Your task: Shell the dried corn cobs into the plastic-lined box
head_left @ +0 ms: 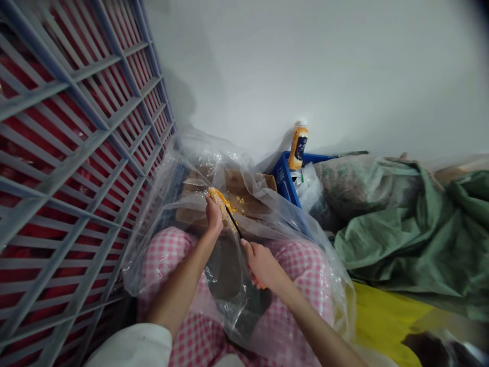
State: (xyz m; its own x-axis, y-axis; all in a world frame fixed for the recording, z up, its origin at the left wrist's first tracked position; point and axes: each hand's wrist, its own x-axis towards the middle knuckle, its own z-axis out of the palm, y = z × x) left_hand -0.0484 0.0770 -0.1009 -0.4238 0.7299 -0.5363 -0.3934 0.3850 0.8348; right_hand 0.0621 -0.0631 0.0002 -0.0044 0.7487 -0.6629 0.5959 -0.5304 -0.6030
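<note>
Yellow crumbly food piece (217, 200) held in the left hand (214, 216), above a cardboard box (244, 196)

The left hand's fingers close narrowly around its lower end, forearm angled up from the lower left; the right hand (262, 265), reaching in from the lower right, grips a black-bladed knife (234, 221) touching the piece. A clear plastic bag (160, 255) surrounds the box, over pink gingham cloth (305, 270).

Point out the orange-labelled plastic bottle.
In the head view, the orange-labelled plastic bottle stands beyond the hands, right of centre, at the far corner of a blue plastic crate, against the white wall.
</note>
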